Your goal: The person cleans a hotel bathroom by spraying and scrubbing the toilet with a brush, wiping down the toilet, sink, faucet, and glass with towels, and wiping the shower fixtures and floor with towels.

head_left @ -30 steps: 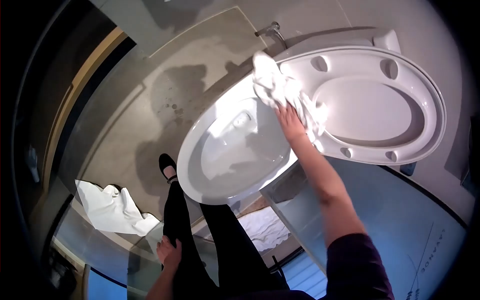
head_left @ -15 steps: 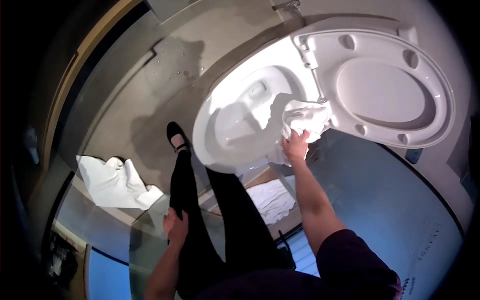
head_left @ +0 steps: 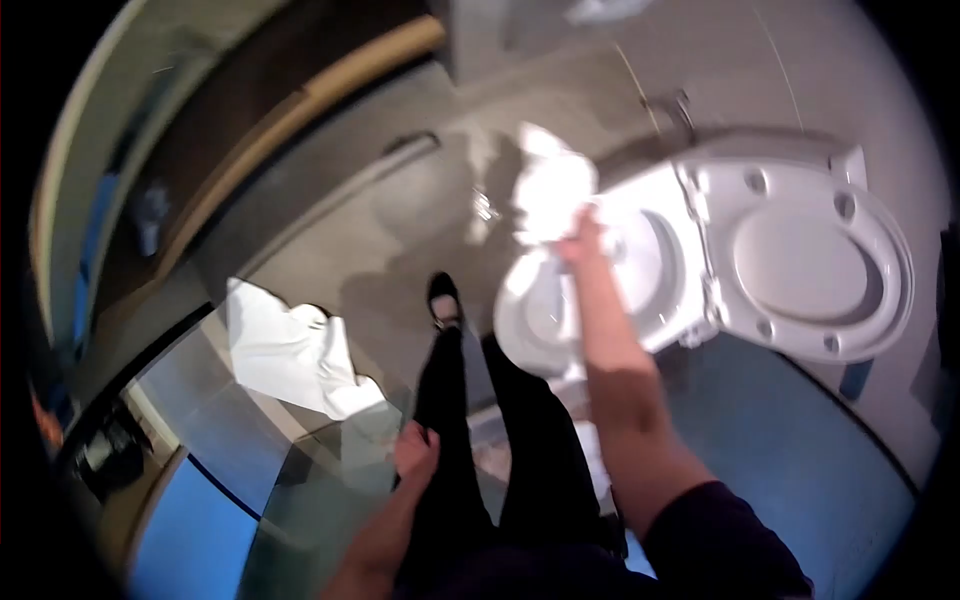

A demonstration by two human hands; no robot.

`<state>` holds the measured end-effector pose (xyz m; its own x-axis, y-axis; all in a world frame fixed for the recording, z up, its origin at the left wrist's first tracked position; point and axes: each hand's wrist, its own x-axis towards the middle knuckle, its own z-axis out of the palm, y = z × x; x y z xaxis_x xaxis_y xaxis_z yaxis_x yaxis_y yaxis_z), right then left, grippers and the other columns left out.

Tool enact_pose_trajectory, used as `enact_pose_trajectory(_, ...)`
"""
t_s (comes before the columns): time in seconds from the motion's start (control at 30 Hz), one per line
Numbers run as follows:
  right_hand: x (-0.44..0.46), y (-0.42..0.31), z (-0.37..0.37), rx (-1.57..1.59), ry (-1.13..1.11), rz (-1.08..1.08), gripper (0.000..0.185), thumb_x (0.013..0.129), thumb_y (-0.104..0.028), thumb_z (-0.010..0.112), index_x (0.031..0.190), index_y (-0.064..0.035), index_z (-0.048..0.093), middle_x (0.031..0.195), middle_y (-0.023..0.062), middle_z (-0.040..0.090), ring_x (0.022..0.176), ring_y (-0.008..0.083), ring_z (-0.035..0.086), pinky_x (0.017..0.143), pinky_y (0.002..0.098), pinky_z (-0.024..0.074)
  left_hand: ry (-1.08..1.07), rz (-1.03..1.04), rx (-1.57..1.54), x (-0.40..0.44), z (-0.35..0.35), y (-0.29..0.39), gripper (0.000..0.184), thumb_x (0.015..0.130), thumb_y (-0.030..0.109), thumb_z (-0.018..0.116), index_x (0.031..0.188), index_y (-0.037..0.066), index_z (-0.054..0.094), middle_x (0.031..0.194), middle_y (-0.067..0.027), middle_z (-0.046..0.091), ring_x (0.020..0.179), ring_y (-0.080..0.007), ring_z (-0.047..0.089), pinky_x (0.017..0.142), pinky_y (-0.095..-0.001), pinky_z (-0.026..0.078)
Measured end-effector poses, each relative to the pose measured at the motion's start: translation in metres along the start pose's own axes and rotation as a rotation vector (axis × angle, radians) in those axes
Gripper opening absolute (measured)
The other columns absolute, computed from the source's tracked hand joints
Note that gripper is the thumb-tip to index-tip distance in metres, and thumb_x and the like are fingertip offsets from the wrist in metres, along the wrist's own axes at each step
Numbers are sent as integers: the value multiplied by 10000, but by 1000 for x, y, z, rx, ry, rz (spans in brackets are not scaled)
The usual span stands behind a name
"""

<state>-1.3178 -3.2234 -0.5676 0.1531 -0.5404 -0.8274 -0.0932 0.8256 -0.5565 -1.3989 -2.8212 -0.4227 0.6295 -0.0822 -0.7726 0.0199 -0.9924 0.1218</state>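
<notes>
My right hand is closed on a bunched white cloth, both smeared by motion. It is stretched over the far rim of a white toilet bowl, and the cloth hangs at the bowl's left side. The toilet's seat and lid are folded back to the right. Beside my left thigh hangs my left hand, empty, its fingers loosely curled and a little apart.
Another white cloth lies spread at the lower left, near a glass panel. My black shoe stands on the grey floor left of the toilet. A glass panel is at the right. White fabric shows beside my leg.
My right hand has carried the white cloth from the seat hinge across the bowl to its far left side. The view has shifted, and my left hand stays beside my leg.
</notes>
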Motion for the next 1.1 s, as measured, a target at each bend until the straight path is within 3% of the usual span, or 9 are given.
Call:
enact_pose_trajectory(0.07, -10, -85, -10, -172, -251, -23, 709, 813, -436, 522, 1348, -140, 161, 1324, 77, 311, 1213, 281, 282, 941, 579, 223, -30, -104, -128, -14, -6, -3, 215, 747, 238, 563, 806, 44, 491, 741, -162, 564, 705, -342, 552, 641, -454, 449)
enact_pose_trajectory(0.17, -123, -151, 18, -305, -147, -413, 667, 797, -177, 524, 1336, 7, 178, 1283, 155, 369, 1174, 240, 365, 967, 312, 300, 134, 71, -287, -33, -2, -24, 208, 736, 209, 564, 850, 52, 490, 749, -164, 561, 730, -350, 549, 640, -461, 441)
enact_pose_trajectory(0.5, -401, -228, 158, -224, -521, -880, 608, 725, -64, 450, 1309, -26, 288, 1259, 114, 388, 1138, 218, 401, 952, 310, 310, 148, -67, -775, -16, -78, -94, 250, 784, 299, 530, 934, 101, 551, 795, -128, 609, 771, -300, 593, 696, -369, 470)
enact_pose_trajectory(0.63, -464, -267, 274, -800, -598, -1630, 462, 774, -108, 446, 1214, 30, 413, 1382, 146, 188, 1261, 275, 242, 1025, 334, 182, 243, -204, -916, 12, -99, -151, 287, 798, 337, 507, 928, 84, 539, 820, -146, 611, 796, -329, 588, 708, -384, 466)
enact_pose_trajectory(0.73, -410, -278, 365, -1103, -710, -1716, 421, 770, -172, 503, 1160, -16, 463, 1262, 181, 369, 1228, 314, 280, 1010, 359, 222, 391, -150, -990, 31, -114, -190, 282, 811, 327, 504, 915, 67, 530, 808, -150, 607, 769, -301, 592, 689, -371, 465)
enact_pose_trajectory(0.8, -338, -255, 428, -1148, -903, -1213, 489, 784, -292, 520, 1186, -26, 439, 1215, 166, 425, 1204, 321, 315, 976, 347, 292, 452, -107, -1085, 36, -124, -207, 245, 827, 287, 499, 912, 58, 522, 780, -134, 598, 731, -252, 590, 660, -344, 464)
enact_pose_trajectory(0.83, -279, -221, 455, -1385, -227, -1219, 521, 782, -356, 500, 1219, -84, 417, 1259, 145, 392, 1226, 346, 276, 963, 455, 305, 448, -109, -1161, 31, -154, -204, 217, 838, 257, 492, 914, 55, 517, 760, -120, 590, 709, -221, 583, 642, -326, 462)
enact_pose_trajectory(0.93, -367, -129, 495, -1622, 104, -1370, 520, 782, -375, 493, 1277, -266, 378, 1369, 65, 278, 1250, 422, 175, 883, 657, 253, 514, 0, -1452, 13, -236, -193, 172, 876, 225, 470, 920, 60, 488, 713, -54, 552, 647, -131, 529, 593, -256, 431)
enact_pose_trajectory(1.1, -489, 17, 556, -1648, -504, -1632, 521, 755, -384, 564, 1244, -274, 423, 1369, 108, 273, 1256, 415, 175, 929, 665, 181, 494, 46, -1624, 52, -349, -182, 210, 894, 279, 451, 955, 80, 473, 804, -28, 547, 725, -107, 512, 637, -249, 418)
